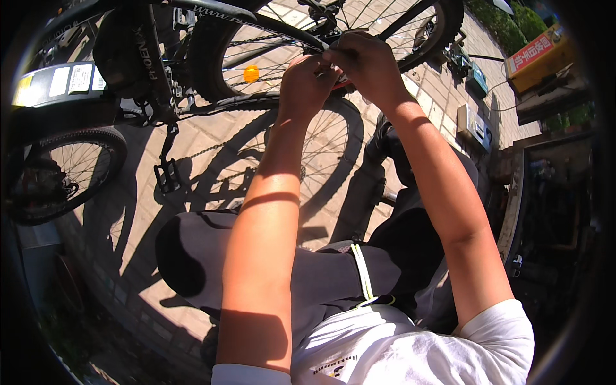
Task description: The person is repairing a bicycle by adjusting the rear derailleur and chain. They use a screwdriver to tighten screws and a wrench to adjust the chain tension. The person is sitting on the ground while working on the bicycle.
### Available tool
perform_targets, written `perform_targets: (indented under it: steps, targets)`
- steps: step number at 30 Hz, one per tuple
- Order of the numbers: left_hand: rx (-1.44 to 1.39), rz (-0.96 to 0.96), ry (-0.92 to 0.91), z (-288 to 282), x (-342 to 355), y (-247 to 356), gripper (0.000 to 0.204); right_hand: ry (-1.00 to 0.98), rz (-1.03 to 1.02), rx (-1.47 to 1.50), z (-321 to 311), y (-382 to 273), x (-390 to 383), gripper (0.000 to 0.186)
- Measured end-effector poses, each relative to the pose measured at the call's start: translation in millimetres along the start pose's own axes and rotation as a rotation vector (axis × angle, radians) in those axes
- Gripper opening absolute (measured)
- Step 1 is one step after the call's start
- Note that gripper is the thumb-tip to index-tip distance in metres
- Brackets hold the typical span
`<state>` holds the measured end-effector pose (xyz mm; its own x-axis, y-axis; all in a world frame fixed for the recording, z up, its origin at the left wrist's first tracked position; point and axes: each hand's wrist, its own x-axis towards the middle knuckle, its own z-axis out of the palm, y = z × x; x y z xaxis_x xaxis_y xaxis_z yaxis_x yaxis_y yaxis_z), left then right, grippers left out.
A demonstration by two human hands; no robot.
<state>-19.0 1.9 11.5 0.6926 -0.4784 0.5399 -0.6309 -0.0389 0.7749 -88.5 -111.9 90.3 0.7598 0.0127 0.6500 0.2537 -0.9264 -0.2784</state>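
Both my hands are close together at the top centre, by the hub area of a bicycle's spoked wheel [208,58]. My left hand [305,88] has its fingers bent and pressed together near the end of a black frame tube [269,24]. Beside it, my right hand [369,67] is closed too, its thumb and fingers pinched at the same spot. Whatever they grip is small and mostly covered by the fingers. A bit of red shows just under them. An orange reflector [251,74] sits among the spokes, left of my hands.
A black pedal [168,176] hangs at the left, with another wheel [106,144] beyond it. Shadows of the bicycle fall on the paving [212,138]. To the right stand a grey box [473,128], a teal item [476,82] and a yellow box [545,58]. My dark-clothed legs are below.
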Motion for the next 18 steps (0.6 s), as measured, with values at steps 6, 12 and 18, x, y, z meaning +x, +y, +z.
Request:
perform_targets:
  steps: [6,12,18]
  targets:
    - [-0.059,-0.129,-0.032,-9,1,4,0.014,-0.137,0.351,0.234,-30,-27,14,0.028]
    - [-0.04,-0.147,-0.085,-10,2,8,0.017,-0.227,0.017,-0.195,-55,-26,33,0.034]
    - [-0.013,-0.174,-0.104,-13,3,8,0.018,-0.196,0.181,-0.55,-30,-64,26,0.035]
